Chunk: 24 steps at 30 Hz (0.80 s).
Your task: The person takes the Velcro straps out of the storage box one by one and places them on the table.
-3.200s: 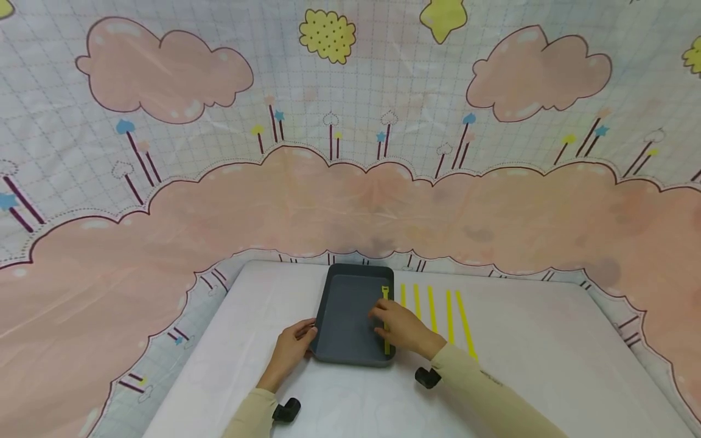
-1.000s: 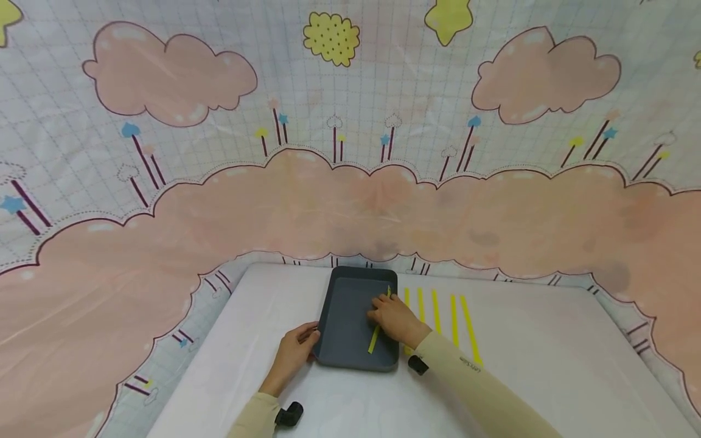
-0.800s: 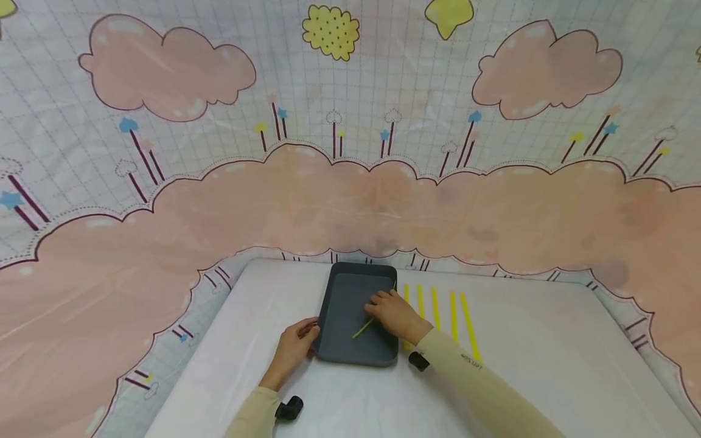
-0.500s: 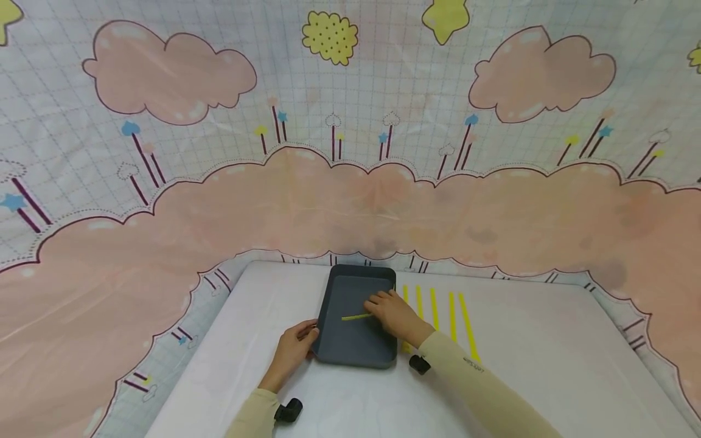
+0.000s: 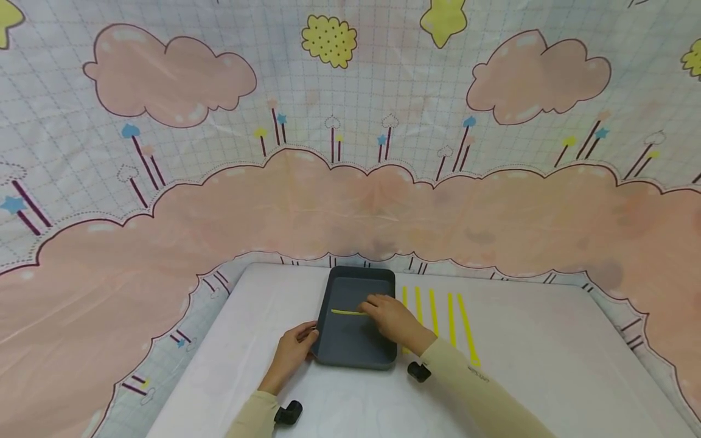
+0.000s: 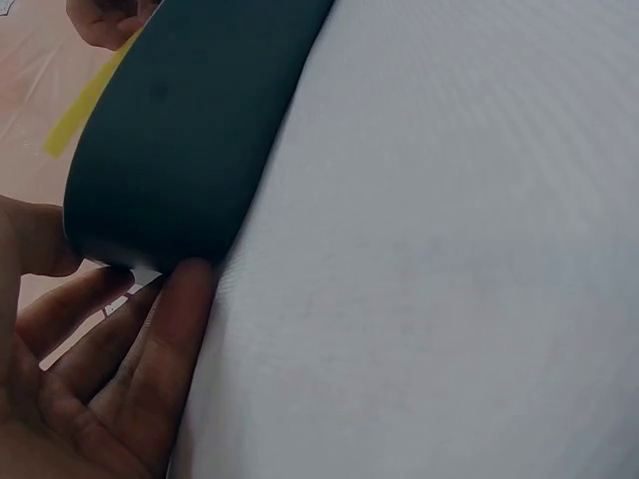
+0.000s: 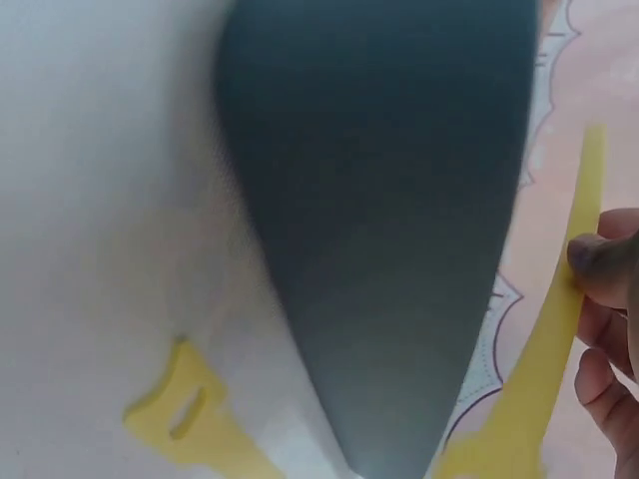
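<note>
A dark grey tray point(image 5: 350, 340) stands on the white table. At its left edge my left hand point(image 5: 292, 353) holds the near corner; in the left wrist view the thumb lies at the rim and the fingers point(image 6: 175, 339) are against the outer wall. Over the tray, my right hand point(image 5: 395, 319) pinches a yellow hook-and-loop cable tie point(image 5: 346, 312), whose free length points left. The right wrist view has the cable tie point(image 7: 554, 369) upright between thumb and fingers, widening at its lower end. Part of it is hidden by the hand in the head view.
Several more yellow cable ties point(image 5: 434, 310) lie side by side on the table point(image 5: 526, 353), right of the tray. One shows a slotted head point(image 7: 185, 414) in the right wrist view. A patterned cloth point(image 5: 350, 207) hangs behind the table.
The cable tie lay along the tray's right side; my right hand has picked it up and swung its free end leftward, so it now runs crosswise. The left hand stays at the tray's edge.
</note>
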Motion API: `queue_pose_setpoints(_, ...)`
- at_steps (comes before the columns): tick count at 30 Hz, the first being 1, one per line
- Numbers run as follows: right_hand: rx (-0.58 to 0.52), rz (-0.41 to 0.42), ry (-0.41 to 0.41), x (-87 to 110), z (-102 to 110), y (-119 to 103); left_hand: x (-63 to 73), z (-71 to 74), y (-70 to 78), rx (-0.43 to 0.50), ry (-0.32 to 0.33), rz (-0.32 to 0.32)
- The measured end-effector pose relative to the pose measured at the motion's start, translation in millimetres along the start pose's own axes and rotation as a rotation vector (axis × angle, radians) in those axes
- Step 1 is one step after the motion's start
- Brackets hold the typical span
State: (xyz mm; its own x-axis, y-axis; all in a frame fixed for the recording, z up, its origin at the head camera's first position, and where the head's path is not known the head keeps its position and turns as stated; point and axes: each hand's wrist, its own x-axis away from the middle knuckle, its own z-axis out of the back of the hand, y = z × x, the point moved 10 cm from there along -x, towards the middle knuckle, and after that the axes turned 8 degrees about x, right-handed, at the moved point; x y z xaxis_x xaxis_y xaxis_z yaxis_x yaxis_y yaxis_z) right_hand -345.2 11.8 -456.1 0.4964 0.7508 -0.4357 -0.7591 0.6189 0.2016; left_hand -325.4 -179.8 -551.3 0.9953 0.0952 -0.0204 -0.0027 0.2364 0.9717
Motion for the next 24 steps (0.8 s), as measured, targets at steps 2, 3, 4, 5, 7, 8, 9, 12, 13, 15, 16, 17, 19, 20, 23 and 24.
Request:
queue_pose_setpoints(2,-0.023,-0.008,0.015,0.1,3,-1,0.9,-0.5,1.1,0.008,-0.001,-0.001)
queue_pose_setpoints(3,-0.037,-0.015,0.023,0.4,4,-1,1.2,-0.6,1.4,0.011,-0.001,0.0)
queue_pose_setpoints(4,-0.053,-0.023,0.032,0.8,6,0,1.6,-0.8,2.2,0.015,-0.002,-0.003)
queue_pose_setpoints(5,-0.069,-0.03,0.042,0.9,8,0,2.0,-1.1,3.2,0.015,-0.005,-0.011)
queue_pose_setpoints(7,-0.096,-0.046,0.059,1.6,12,1,1.9,-0.9,3.1,0.019,-0.003,-0.008)
queue_pose_setpoints(8,-0.107,-0.054,0.067,2.0,13,2,1.5,-0.8,2.9,0.016,-0.003,-0.009)
queue_pose_setpoints(9,-0.118,-0.061,0.073,2.4,15,2,1.0,-0.6,2.3,0.015,-0.001,-0.007)
queue_pose_setpoints(12,-0.151,-0.086,0.075,3.7,18,4,0.3,0.1,1.0,0.017,0.003,-0.006)
queue_pose_setpoints(13,-0.165,-0.096,0.076,4.2,19,5,-0.1,0.2,0.7,0.017,0.004,-0.008)
queue_pose_setpoints(15,-0.207,-0.126,0.073,5.3,20,8,-0.3,0.2,0.9,0.014,0.004,-0.015)
queue_pose_setpoints(16,-0.231,-0.144,0.075,5.9,21,10,-0.1,0.2,1.4,0.013,0.004,-0.017)
queue_pose_setpoints(17,-0.262,-0.166,0.079,6.8,22,12,0.1,0.2,2.0,0.012,0.004,-0.02)
queue_pose_setpoints(19,-0.333,-0.213,0.093,8.8,24,16,0.1,0.3,1.3,0.008,0.005,-0.017)
queue_pose_setpoints(20,-0.369,-0.238,0.099,9.9,24,19,0.2,0.4,0.9,0.006,0.006,-0.014)
queue_pose_setpoints(23,-0.467,-0.317,0.105,13.8,22,26,-0.5,0.2,-1.4,0.01,0.004,-0.005)
queue_pose_setpoints(24,-0.495,-0.347,0.098,15.4,21,29,-0.8,-0.3,-1.6,0.006,-0.001,-0.011)
